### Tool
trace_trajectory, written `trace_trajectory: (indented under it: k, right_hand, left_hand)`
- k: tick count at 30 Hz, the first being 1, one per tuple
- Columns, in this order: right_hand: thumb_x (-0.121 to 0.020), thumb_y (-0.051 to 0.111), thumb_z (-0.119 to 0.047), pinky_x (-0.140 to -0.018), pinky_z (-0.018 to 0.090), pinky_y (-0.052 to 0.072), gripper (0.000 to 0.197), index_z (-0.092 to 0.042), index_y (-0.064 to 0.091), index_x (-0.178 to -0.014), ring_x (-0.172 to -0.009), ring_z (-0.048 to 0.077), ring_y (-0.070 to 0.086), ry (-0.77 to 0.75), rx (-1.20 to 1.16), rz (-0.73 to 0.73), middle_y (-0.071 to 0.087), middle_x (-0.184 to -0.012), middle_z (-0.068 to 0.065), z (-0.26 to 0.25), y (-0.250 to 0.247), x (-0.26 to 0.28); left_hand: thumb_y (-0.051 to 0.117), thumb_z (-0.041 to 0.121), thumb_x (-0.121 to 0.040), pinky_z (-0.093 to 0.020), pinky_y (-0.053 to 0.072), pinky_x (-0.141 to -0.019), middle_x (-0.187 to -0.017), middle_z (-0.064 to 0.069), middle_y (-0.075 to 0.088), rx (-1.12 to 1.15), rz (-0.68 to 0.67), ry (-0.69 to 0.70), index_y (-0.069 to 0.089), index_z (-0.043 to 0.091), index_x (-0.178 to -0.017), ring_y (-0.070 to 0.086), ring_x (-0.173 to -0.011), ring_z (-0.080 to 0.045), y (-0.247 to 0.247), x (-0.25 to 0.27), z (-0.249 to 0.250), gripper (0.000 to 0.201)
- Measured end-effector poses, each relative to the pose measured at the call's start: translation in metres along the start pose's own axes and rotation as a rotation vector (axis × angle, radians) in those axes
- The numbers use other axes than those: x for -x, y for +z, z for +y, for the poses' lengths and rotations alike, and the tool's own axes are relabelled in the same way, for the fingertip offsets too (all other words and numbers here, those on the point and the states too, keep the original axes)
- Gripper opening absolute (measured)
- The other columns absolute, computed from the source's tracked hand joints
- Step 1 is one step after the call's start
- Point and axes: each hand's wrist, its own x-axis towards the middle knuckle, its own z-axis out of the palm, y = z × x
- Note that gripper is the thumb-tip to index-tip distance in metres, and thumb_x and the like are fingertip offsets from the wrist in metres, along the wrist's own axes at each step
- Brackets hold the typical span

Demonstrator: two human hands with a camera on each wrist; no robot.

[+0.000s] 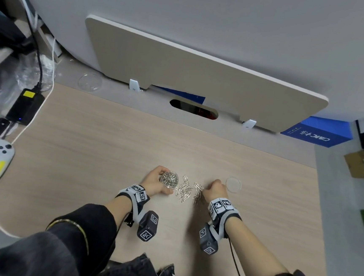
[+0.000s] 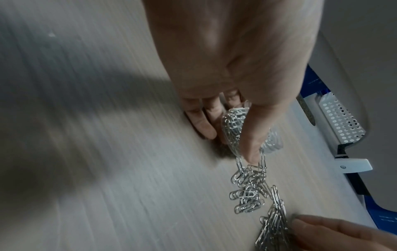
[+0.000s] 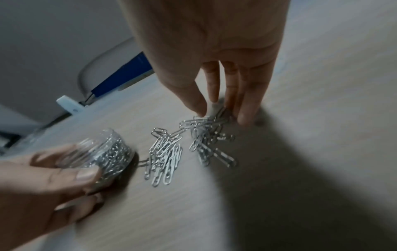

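My left grip (image 1: 154,182) is curled round the clear tub (image 1: 169,179), well filled and standing on the surface (image 1: 109,153); loose paper clips (image 1: 188,190) lie just beside it. My right grip (image 1: 216,190) is spread, fingertips touching the clips' far end, pinching nothing; I judge most are in, these clips and the lid (image 1: 233,184) left.

Black adapter (image 1: 25,107) lies left, blue box (image 1: 318,131) right.

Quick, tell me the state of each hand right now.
Left hand: holds the clear tub of paper clips, fingers curled round it.
Right hand: open, straight fingertips touching the loose paper clips, gripping none.
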Motion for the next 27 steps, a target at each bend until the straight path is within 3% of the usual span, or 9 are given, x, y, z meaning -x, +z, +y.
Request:
trace_trajectory:
  k: [5,9,12,15,19,21,24,27]
  right_hand:
    - [-0.079,0.065,-0.015,-0.086,0.031,0.045,0.026,-0.009,0.058,-0.104,-0.102,0.029,0.059,-0.061,-0.148,-0.046,0.060,-0.113,0.013,-0.008,0.022,0.001]
    - [-0.082,0.054,-0.006,-0.085,0.029,0.046,0.020,-0.009,0.064,-0.099,-0.105,0.029,0.061,-0.089,-0.170,0.013,0.067,-0.107,0.011,-0.012,0.021,0.003]
    - [-0.085,0.054,-0.016,-0.078,0.029,0.045,0.017,-0.009,0.059,-0.100,-0.101,0.031,0.062,-0.053,-0.118,0.065,0.067,-0.106,0.013,-0.004,0.016,0.008]
    - [-0.081,0.063,-0.039,-0.075,0.030,0.045,0.036,-0.011,0.051,-0.101,-0.096,0.029,0.062,-0.040,-0.069,-0.005,0.065,-0.104,0.011,-0.002,0.018,0.016]
    - [-0.070,0.069,-0.061,-0.083,0.033,0.046,0.074,-0.008,0.043,-0.114,-0.107,0.032,0.060,-0.010,-0.025,-0.044,0.059,-0.116,0.014,-0.016,0.030,0.027]
    - [-0.070,0.072,-0.058,-0.087,0.035,0.047,0.078,-0.006,0.039,-0.118,-0.110,0.035,0.059,0.017,-0.030,-0.030,0.055,-0.120,0.017,-0.025,0.035,0.032]
    - [-0.074,0.076,-0.042,-0.089,0.038,0.047,0.068,-0.007,0.038,-0.119,-0.110,0.036,0.058,0.003,-0.006,-0.006,0.053,-0.122,0.016,-0.034,0.039,0.033]
    - [-0.078,0.075,-0.027,-0.088,0.038,0.047,0.055,-0.006,0.042,-0.118,-0.111,0.036,0.058,-0.021,0.000,-0.011,0.055,-0.122,0.016,-0.040,0.037,0.029]
  left_hand:
    - [0.082,-0.010,-0.055,0.002,0.039,-0.067,-0.102,-0.004,0.054,0.003,0.010,0.005,0.049,0.013,-0.104,0.052,-0.094,-0.015,0.001,0.001,0.003,0.063]
    - [0.082,-0.010,-0.056,0.003,0.038,-0.064,-0.102,-0.004,0.054,0.021,0.011,0.002,0.049,0.014,-0.103,0.051,-0.093,-0.016,0.002,0.002,0.004,0.062]
    - [0.082,-0.009,-0.055,-0.001,0.040,-0.065,-0.103,-0.004,0.055,0.036,0.009,-0.005,0.050,0.015,-0.102,0.053,-0.092,-0.016,0.001,0.002,0.003,0.062]
    - [0.083,-0.009,-0.055,-0.001,0.040,-0.065,-0.099,-0.001,0.054,0.045,0.008,-0.007,0.049,0.013,-0.104,0.052,-0.092,-0.015,0.002,0.002,0.004,0.063]
    - [0.083,-0.009,-0.055,-0.009,0.042,-0.073,-0.098,0.001,0.055,0.051,0.010,-0.006,0.049,0.015,-0.102,0.053,-0.093,-0.016,0.002,0.002,0.004,0.063]
    - [0.084,-0.008,-0.053,-0.012,0.042,-0.074,-0.098,0.001,0.055,0.055,0.007,-0.005,0.049,0.016,-0.102,0.053,-0.093,-0.016,0.001,0.002,0.004,0.064]
    - [0.086,-0.005,-0.050,-0.013,0.043,-0.073,-0.102,-0.002,0.056,0.068,0.002,-0.007,0.050,0.015,-0.103,0.054,-0.093,-0.017,0.001,0.002,0.004,0.067]
    - [0.083,-0.007,-0.056,-0.004,0.042,-0.069,-0.101,0.000,0.055,0.049,0.002,-0.011,0.049,0.014,-0.106,0.053,-0.090,-0.013,0.000,0.002,0.004,0.063]
